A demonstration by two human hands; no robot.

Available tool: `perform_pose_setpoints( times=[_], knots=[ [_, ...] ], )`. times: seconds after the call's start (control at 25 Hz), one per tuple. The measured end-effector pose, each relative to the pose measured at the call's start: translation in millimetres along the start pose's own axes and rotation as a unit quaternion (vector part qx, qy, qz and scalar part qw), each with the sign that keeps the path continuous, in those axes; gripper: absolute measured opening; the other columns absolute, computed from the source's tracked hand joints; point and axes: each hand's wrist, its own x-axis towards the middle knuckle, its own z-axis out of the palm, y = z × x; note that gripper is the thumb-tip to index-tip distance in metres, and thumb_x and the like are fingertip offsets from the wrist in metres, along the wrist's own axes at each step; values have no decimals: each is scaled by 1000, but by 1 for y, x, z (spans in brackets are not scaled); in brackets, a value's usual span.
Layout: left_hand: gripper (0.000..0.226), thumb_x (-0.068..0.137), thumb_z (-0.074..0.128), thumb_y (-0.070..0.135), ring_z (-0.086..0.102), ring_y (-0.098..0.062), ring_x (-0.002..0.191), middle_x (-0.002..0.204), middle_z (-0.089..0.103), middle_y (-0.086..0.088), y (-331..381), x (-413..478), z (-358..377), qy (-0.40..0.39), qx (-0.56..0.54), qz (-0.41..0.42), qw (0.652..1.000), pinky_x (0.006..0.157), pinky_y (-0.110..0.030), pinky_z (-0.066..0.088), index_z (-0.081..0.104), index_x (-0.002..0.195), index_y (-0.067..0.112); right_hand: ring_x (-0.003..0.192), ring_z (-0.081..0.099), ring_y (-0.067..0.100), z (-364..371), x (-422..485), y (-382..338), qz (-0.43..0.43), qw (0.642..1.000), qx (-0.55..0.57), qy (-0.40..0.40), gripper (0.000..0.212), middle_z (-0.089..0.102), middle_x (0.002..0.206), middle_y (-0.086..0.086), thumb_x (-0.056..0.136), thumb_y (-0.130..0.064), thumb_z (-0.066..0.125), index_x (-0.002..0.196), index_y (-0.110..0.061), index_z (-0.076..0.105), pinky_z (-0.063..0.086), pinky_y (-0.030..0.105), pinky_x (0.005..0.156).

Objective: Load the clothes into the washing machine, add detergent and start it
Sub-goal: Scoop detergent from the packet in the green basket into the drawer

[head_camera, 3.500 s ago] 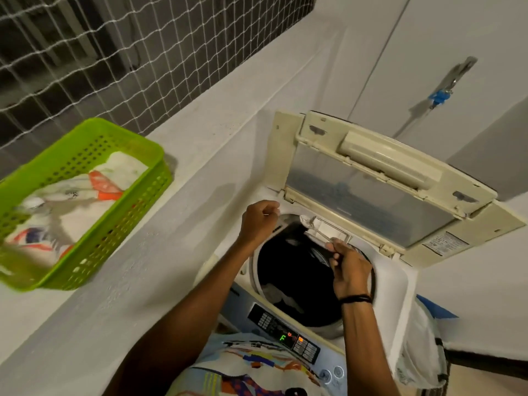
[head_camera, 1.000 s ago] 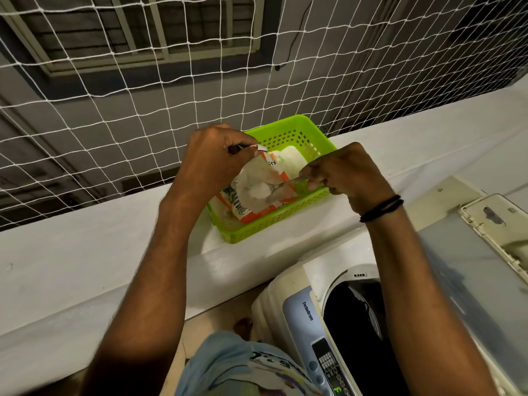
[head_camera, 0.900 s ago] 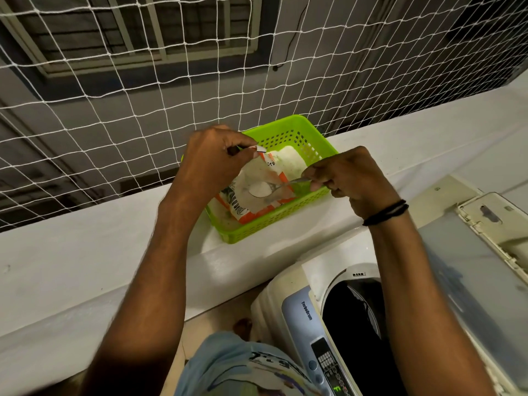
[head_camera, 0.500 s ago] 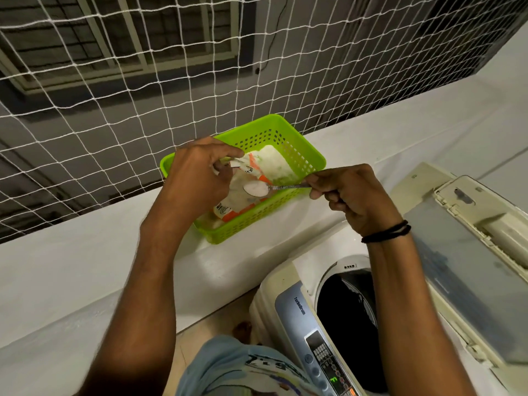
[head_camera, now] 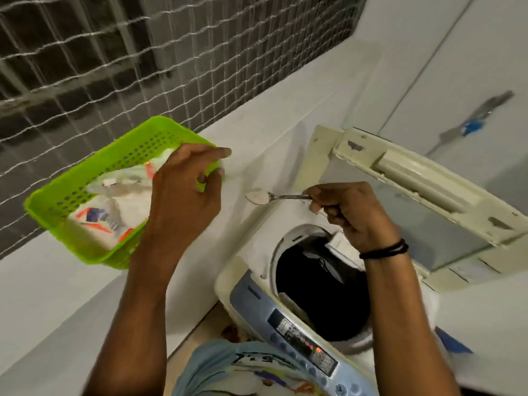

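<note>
Your right hand (head_camera: pixel 347 212) pinches a level spoon (head_camera: pixel 267 196) of detergent powder, carried toward the washing machine (head_camera: pixel 285 287) tub to avoid spilling. Your left hand (head_camera: pixel 185 192), loosely spread, hovers over the green basket (head_camera: pixel 85 178).

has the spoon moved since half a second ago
Yes. The spoon, heaped with white powder and held in the right hand, has left the green basket and now sits to its right, nearer the washing machine opening.

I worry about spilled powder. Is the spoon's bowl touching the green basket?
Apart. The head view shows bare white ledge between the spoon, held by the right hand, and the green basket.
</note>
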Motion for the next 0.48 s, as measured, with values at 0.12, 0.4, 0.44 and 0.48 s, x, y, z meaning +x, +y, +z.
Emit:
perform_pose_setpoints(
  times=[0.12,0.4,0.44,0.48],
  knots=[
    [30,88,64,8,48,-2,67,106,63,6,23,0,56,-61,-54,37,996,70,-5,36,71,113,21,41,32,8,-52,-5,25,26,996,6,84,12,63,55,6,83,2,64,83,-1,76,23,19,39],
    [31,83,63,-1,55,-3,79,108,68,-4,46,-29,219,-232,-124,44,964,80,-8,43,73,110,13,40,40,8,-155,0,110,82,962,37,259,7,62,64,15,83,3,66,83,7,72,30,15,36],
    [32,84,63,0,61,-12,84,111,68,-5,43,-38,245,-269,-116,42,955,83,-13,45,72,111,13,42,46,9,-166,5,127,89,955,40,279,7,62,64,14,81,4,66,78,5,72,32,16,38],
    [33,84,63,3,65,-19,92,114,68,-6,41,-47,266,-306,-105,38,945,88,-17,47,71,114,14,48,52,13,-175,11,146,99,948,40,300,9,63,63,12,77,2,66,71,0,71,35,18,42]
  ],
)
